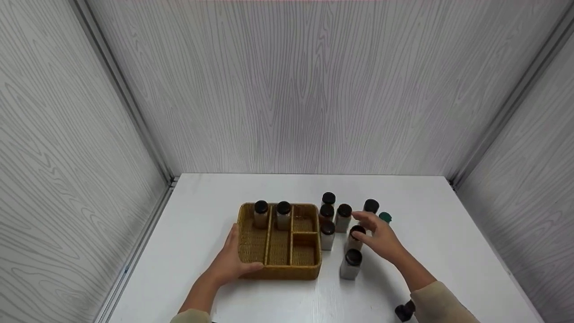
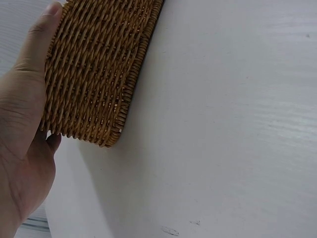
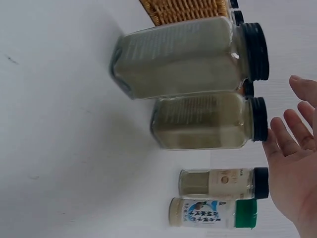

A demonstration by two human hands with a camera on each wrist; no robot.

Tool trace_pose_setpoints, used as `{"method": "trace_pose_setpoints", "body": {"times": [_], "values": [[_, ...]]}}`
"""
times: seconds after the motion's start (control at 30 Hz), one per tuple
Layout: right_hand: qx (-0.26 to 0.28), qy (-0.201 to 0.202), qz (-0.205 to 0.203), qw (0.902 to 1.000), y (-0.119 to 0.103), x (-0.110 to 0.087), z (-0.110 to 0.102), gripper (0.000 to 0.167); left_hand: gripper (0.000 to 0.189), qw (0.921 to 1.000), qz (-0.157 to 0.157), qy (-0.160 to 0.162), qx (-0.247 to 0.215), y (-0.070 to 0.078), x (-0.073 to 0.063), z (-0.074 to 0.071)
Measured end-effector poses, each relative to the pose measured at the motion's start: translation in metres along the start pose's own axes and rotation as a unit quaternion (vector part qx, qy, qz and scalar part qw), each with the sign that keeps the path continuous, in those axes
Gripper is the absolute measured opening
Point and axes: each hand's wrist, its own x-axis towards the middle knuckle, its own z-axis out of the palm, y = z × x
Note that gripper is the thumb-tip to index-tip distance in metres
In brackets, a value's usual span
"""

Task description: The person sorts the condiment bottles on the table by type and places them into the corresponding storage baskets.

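A brown wicker basket [image 1: 278,272] with several compartments stands on the table. At its front left corner my left hand [image 1: 224,264] grips it, thumb along the front wall and fingers on the left side. My right hand [image 1: 381,237] reaches over the spice jars to the right, thumb and fingers spread, holding nothing. Its thumb overlaps the black cap of one spice jar [image 1: 354,243] in the head view. In the right wrist view the fingers are just beyond the black caps of a large jar [image 3: 173,59] and a second jar [image 3: 200,121].
Two black-capped jars [image 1: 283,220] stand in the back of the basket's left and middle compartments. Several more jars [image 1: 327,240] crowd its right side. A green-capped bottle [image 1: 385,217] stands farther right. Small dark objects [image 1: 404,311] lie near the right sleeve.
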Motion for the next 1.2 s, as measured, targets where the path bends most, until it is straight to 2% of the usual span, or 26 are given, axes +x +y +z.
{"method": "trace_pose_setpoints", "body": {"times": [0.2,0.4,0.63,0.93,1.2], "values": [[0.027,0.005,0.012,0.9995,0.017,-0.005,0.001,0.057,0.150,1.0000,0.001,-0.001,0.000,0.001,0.000,0.000],[0.052,0.001,0.045,0.9977,0.029,-0.008,0.005,0.063,0.151,0.9999,-0.009,-0.004,-0.004,0.001,-0.001,-0.001],[0.043,0.001,0.062,0.9971,0.034,-0.007,0.011,0.067,0.151,0.9999,-0.012,-0.004,-0.002,0.000,0.001,0.000],[0.025,0.012,0.114,0.9931,0.041,-0.008,0.016,0.061,0.151,0.9999,-0.014,-0.005,-0.005,0.001,0.002,0.000],[0.012,0.014,0.099,0.9950,0.042,-0.006,0.017,0.054,0.151,1.0000,-0.008,-0.001,-0.005,0.001,-0.001,-0.003]]}}
